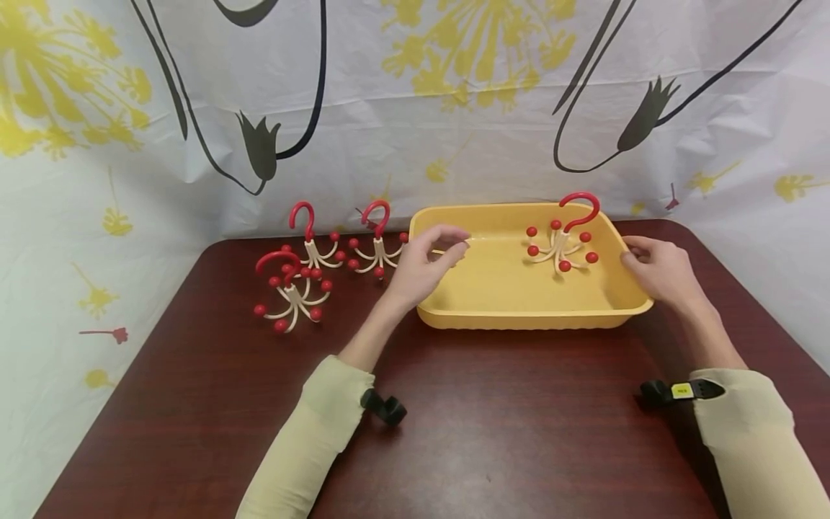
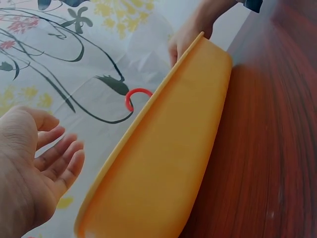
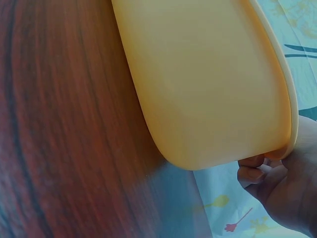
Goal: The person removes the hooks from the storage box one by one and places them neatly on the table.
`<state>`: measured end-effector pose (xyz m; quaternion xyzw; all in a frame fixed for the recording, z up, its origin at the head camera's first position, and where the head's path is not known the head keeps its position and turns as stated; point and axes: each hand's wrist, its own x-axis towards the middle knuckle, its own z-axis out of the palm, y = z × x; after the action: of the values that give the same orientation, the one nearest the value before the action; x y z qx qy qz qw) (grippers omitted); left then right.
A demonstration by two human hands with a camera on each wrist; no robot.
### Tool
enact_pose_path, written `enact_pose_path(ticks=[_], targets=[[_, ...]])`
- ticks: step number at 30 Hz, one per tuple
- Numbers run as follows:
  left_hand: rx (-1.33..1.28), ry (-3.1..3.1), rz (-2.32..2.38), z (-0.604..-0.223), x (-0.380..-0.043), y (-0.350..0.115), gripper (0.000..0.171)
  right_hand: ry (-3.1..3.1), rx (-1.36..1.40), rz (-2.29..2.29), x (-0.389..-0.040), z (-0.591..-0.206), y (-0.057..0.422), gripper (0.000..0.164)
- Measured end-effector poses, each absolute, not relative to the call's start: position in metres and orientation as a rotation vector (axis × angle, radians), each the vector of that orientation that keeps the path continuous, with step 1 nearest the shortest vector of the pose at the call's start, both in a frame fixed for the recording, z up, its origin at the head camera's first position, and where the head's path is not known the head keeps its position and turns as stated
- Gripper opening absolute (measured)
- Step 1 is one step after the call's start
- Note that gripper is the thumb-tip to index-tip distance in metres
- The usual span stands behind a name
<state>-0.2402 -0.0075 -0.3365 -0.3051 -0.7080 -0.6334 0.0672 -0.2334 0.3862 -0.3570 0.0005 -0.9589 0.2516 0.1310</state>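
A yellow rectangular tray [image 1: 519,314] stands on the table. Inside it, towards the right, is a multi-arm hanger [image 1: 561,249] with a red hook on top and cream arms tipped with red balls. My right hand [image 1: 664,272] grips the tray's right rim, thumb over the edge and fingers curled beneath it [image 3: 290,186]. Over the left rim hovers my left hand [image 1: 424,268], its fingers loosely bent and apart from the thumb, holding nothing. The left wrist view shows this empty hand [image 2: 37,163] beside the tray wall [image 2: 163,139].
Left of the tray, three similar hangers stand on the dark red table [image 1: 486,425]: a front one [image 1: 295,299], a back one [image 1: 313,252] and one close to the tray [image 1: 379,249]. A white patterned cloth [image 1: 363,94] hangs behind the table.
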Motion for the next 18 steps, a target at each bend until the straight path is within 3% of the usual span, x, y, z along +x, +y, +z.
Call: enact_pose_path(ticks=[18], targets=[[-0.926,-2.22,-1.895,-0.331,-0.251,0.039,0.025,-2.808,0.03,0.739,-0.233,-0.355,0.381,0.041]])
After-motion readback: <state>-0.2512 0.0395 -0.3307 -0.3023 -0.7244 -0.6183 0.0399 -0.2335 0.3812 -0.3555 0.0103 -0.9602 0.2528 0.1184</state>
